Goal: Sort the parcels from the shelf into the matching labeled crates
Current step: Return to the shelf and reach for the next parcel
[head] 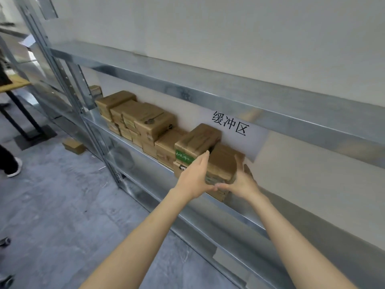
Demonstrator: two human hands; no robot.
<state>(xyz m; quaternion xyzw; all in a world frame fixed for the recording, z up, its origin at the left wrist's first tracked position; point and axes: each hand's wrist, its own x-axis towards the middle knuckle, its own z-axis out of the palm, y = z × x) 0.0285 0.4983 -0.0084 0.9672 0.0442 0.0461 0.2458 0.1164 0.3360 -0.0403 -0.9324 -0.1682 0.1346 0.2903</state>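
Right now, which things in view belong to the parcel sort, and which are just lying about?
Job: end parcel, held between left hand and right hand; green-labelled parcel beside it; row of parcels; metal shelf. No crates in view.
Lying about: cardboard box on the floor; paper sign on the wall; wooden table; another person's shoe.

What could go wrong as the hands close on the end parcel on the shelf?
1. The left hand and right hand flank the end parcel. The green-labelled parcel sits higher, tight against it, so pulling may drag it off the shelf.
2. The stacks stand at the shelf's front edge; a nudge could tip one, and one box already lies on the floor.
3. The hands partly cover the end parcel's front, so its label may be misread.
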